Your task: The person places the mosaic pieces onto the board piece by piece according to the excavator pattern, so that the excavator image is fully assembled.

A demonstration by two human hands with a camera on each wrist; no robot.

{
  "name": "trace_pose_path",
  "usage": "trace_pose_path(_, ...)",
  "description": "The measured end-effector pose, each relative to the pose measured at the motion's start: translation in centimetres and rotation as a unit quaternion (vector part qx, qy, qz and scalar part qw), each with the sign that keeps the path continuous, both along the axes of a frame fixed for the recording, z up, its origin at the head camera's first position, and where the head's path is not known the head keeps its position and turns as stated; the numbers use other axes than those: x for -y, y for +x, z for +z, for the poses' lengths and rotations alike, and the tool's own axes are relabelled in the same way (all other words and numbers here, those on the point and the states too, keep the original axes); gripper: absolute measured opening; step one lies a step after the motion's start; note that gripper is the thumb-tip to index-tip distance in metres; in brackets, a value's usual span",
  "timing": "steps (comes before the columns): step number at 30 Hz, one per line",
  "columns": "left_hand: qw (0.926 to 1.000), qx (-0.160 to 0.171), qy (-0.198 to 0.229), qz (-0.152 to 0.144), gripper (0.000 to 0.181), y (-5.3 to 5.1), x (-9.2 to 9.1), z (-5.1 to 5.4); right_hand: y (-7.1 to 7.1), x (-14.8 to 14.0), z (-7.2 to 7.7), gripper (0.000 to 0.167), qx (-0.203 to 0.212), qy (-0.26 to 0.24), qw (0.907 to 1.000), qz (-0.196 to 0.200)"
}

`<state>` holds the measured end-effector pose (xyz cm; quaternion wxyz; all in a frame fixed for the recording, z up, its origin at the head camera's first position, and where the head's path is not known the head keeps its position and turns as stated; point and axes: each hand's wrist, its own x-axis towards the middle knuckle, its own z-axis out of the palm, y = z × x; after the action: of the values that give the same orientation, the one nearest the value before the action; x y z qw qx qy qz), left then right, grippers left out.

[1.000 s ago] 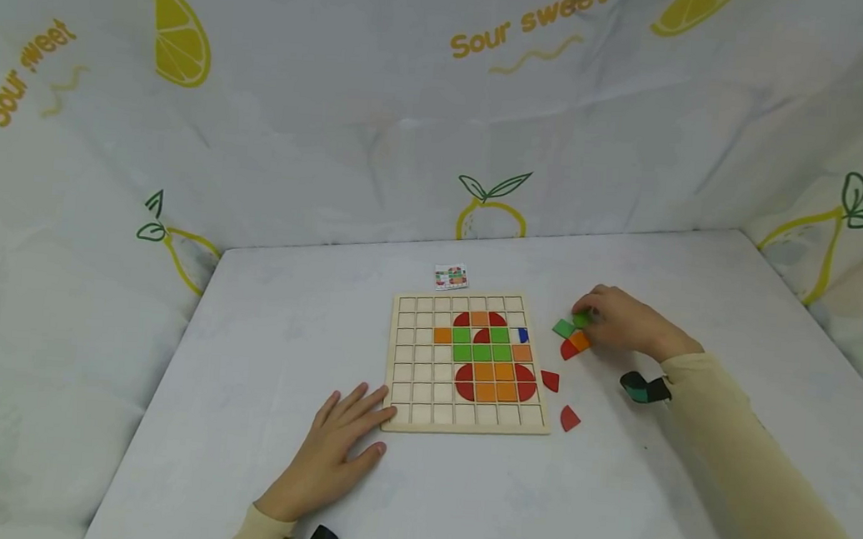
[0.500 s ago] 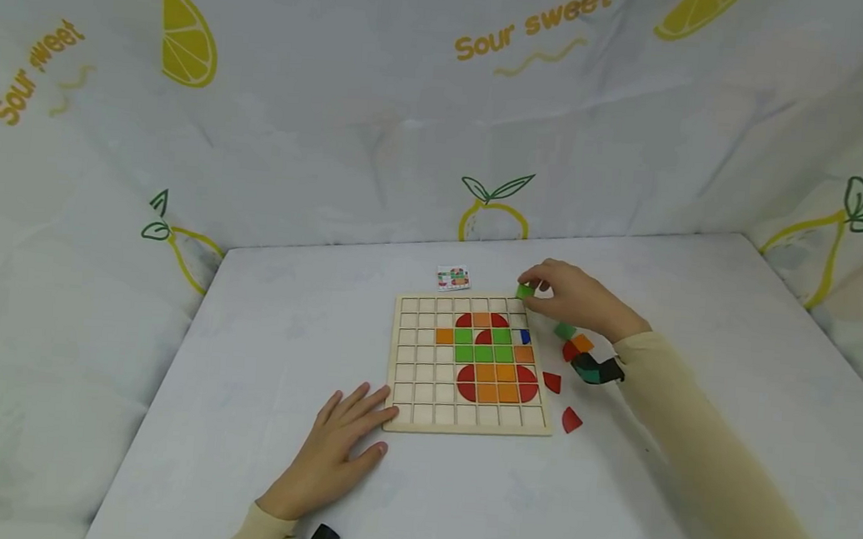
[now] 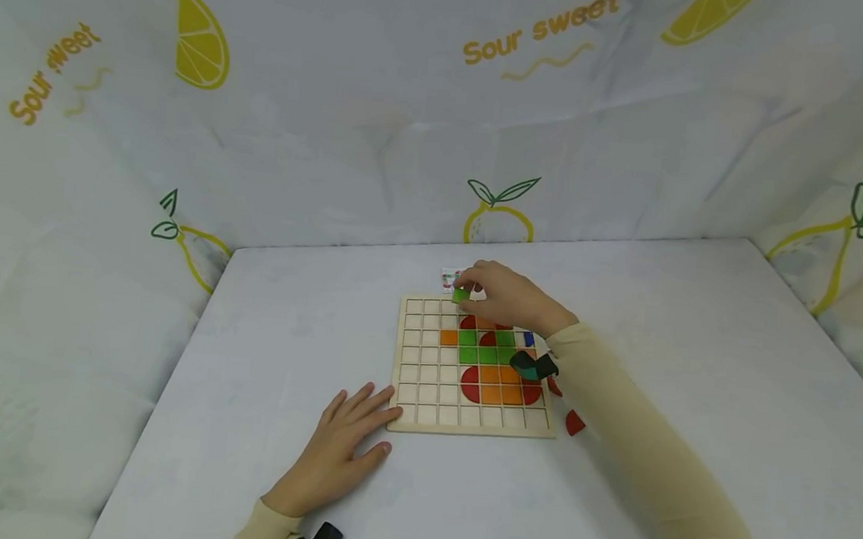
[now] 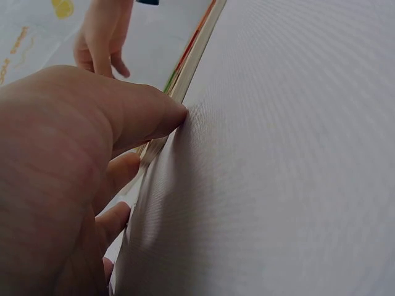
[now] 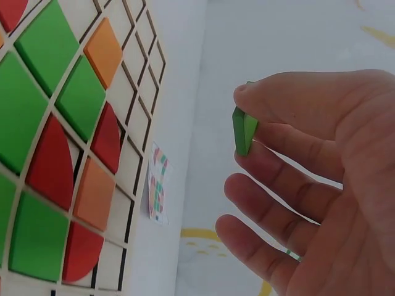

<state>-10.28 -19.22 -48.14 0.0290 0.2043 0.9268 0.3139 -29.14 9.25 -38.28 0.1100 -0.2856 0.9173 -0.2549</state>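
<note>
Between thumb and fingertips, my right hand pinches a green square tile above the far edge of the wooden grid board. Red quarter-round, orange and green tiles fill cells in the board's middle and right; a small blue piece sits at the right side. My left hand lies with spread, straight fingers on the table, its fingertips touching the board's near left corner. In the right wrist view, a printed pattern card lies just past the board; in the head view my right hand partly covers it.
Red quarter-round pieces lie on the table right of the board, partly behind the right sleeve. A printed cloth wall rises behind the white table.
My right hand has picked the green tile from the loose pieces at the right and carried it left, over the board's far edge. My left hand stays at the corner.
</note>
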Motion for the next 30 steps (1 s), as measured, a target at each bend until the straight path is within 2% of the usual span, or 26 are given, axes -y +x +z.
trace_pose_path(6,1.0,0.007,-0.003,-0.001,0.047,0.0,0.1,0.2,-0.1,2.6,-0.9,0.035,-0.005,0.023,0.999,0.037)
trace_pose_path(11,0.9999,0.006,-0.007,-0.004,0.048,-0.1,0.1,0.2,-0.1,4.0,-2.2,0.041,-0.007,0.031,0.9975,0.064)
trace_pose_path(18,1.0,0.004,-0.007,-0.005,0.048,-0.2,0.1,-0.2,0.4,5.1,-3.4,0.029,-0.048,0.078,0.9905,0.102)
trace_pose_path(24,0.9999,0.005,-0.005,-0.007,0.048,-0.2,0.2,-0.3,0.5,5.3,-3.8,0.025,-0.063,0.101,0.9862,0.115)
trace_pose_path(30,0.9999,-0.006,-0.006,-0.007,0.048,-0.2,0.2,-0.3,0.6,5.4,-3.9,0.025,-0.056,0.11,0.9851,0.119)
